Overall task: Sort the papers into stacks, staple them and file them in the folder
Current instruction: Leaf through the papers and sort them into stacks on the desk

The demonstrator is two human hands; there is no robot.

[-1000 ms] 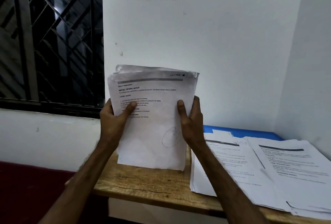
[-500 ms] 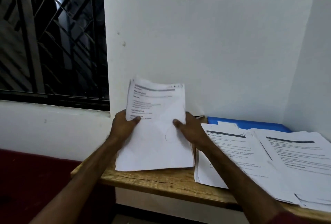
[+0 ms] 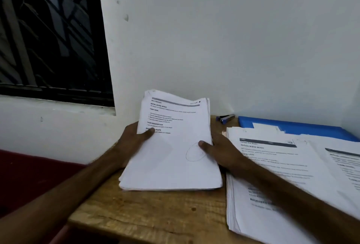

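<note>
head view, single frame.

- held stack (image 3: 171,146): a thick sheaf of printed white sheets over the left part of the table (image 3: 155,210), tilted, with its top edge raised toward the wall (image 3: 233,39) and its bottom edge low near the front. cannot tell whether the bottom edge rests on the wood or hangs just above it. the top sheet shows headings and a pen-drawn oval near its right edge. the sheet edges are slightly uneven at the top.
- left hand (image 3: 132,142): grips the left edge of the held stack, thumb laid across the printed face, the other fingers hidden behind the paper.
- right hand (image 3: 222,154): grips the right edge, thumb tip on the face just beside the oval, the remaining fingers hidden under the sheaf. its forearm crosses over the middle pile.
- middle pile (image 3: 272,185): printed sheets lying flat, just right of the held stack, running from near the back edge to the front edge.
- right pile (image 3: 342,165): more printed sheets at the right edge, overlapping the middle pile.
- folder (image 3: 292,126): blue, flat at the back right corner, its near side covered by both piles.
- stapler (image 3: 226,118): blue and dark, lying at the back edge against the wall, between the held stack and the folder, untouched.
- window (image 3: 48,39): dark, with a metal grille, upper left beyond the table.
</note>
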